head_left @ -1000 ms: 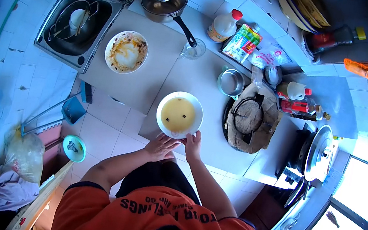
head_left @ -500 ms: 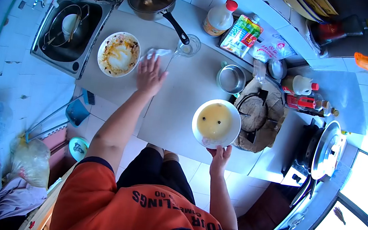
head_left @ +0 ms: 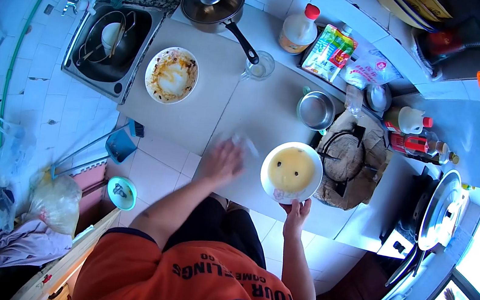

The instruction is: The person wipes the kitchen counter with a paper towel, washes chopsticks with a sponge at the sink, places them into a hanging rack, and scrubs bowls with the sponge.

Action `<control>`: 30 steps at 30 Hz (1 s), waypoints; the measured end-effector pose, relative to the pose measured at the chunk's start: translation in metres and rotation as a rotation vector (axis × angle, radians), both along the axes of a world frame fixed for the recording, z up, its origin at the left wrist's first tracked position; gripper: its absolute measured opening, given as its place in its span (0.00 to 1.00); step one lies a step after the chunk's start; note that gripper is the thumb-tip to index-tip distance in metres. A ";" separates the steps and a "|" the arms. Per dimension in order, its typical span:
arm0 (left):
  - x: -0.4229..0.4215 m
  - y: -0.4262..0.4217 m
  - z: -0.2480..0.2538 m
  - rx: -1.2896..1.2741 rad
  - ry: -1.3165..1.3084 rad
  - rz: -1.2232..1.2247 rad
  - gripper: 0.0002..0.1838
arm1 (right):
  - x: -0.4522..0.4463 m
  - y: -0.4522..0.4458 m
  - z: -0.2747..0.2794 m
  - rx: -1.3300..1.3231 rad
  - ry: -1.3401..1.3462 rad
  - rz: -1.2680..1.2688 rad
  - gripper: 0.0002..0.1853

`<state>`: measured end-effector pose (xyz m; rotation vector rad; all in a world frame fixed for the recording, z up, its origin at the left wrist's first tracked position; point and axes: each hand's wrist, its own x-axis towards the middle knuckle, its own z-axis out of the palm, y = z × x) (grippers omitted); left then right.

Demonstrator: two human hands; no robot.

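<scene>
My right hand [head_left: 297,212] grips the near rim of a white bowl [head_left: 278,196], thumb and fingers closed on it. The bowl is held above the counter and contains a pale yellow liquid [head_left: 291,168] with two small dark bits. My left hand [head_left: 224,161], smeared by motion, is low over the grey counter [head_left: 252,109] to the bowl's left. A blurred white cloth or tissue [head_left: 245,146] moves under its fingertips. Farther left, a white bowl with brown food residue [head_left: 152,81] sits on the counter.
A sink [head_left: 131,64] holding a pan is at the left. Along the back stand a lidded saucepan [head_left: 200,17], a glass [head_left: 260,66], a bottle [head_left: 298,32] and food packets [head_left: 331,52]. A metal cup [head_left: 315,110] and a burner [head_left: 343,158] are beyond the held bowl.
My left hand let go of the yellow-filled bowl, reached the counter near the dirty bowl, then came back toward me with the white cloth. My right hand carried its bowl rightward.
</scene>
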<state>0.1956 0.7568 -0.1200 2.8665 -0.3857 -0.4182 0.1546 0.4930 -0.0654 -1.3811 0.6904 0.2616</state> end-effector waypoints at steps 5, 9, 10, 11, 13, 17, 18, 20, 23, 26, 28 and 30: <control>0.097 0.023 0.000 -0.021 -0.285 0.245 0.37 | 0.001 0.004 -0.008 0.019 -0.027 0.047 0.17; 0.124 -0.021 -0.007 -0.109 -0.273 0.007 0.36 | 0.010 0.012 -0.026 0.027 -0.049 0.049 0.17; 0.119 -0.019 -0.003 -0.102 -0.287 0.038 0.36 | 0.008 0.015 -0.026 0.024 -0.067 0.031 0.17; 0.113 -0.010 0.002 -0.069 -0.261 0.050 0.36 | 0.007 0.017 -0.029 0.042 -0.062 0.046 0.17; 0.100 0.019 0.001 -0.011 -0.255 0.227 0.37 | 0.012 0.020 -0.034 0.030 -0.052 0.096 0.17; 0.102 0.077 -0.017 0.061 -0.291 0.503 0.41 | 0.019 0.030 -0.039 0.016 -0.040 0.139 0.16; 0.109 0.084 -0.016 0.042 -0.278 0.521 0.41 | 0.021 0.032 -0.041 0.013 -0.027 0.142 0.15; 0.127 0.090 -0.015 0.001 -0.270 0.545 0.41 | 0.026 0.040 -0.046 0.022 -0.050 0.146 0.15; 0.102 0.097 -0.014 -0.002 -0.248 0.447 0.41 | 0.024 0.050 -0.041 0.032 -0.040 0.149 0.15; 0.054 0.118 -0.005 -0.031 -0.200 0.197 0.41 | 0.027 0.064 -0.048 0.033 -0.030 0.154 0.15; 0.027 0.149 0.001 -0.098 -0.207 0.154 0.41 | 0.027 0.073 -0.046 0.063 0.037 0.085 0.14; 0.010 0.191 0.001 -0.067 -0.251 0.011 0.41 | 0.025 0.086 -0.036 0.085 0.008 0.040 0.14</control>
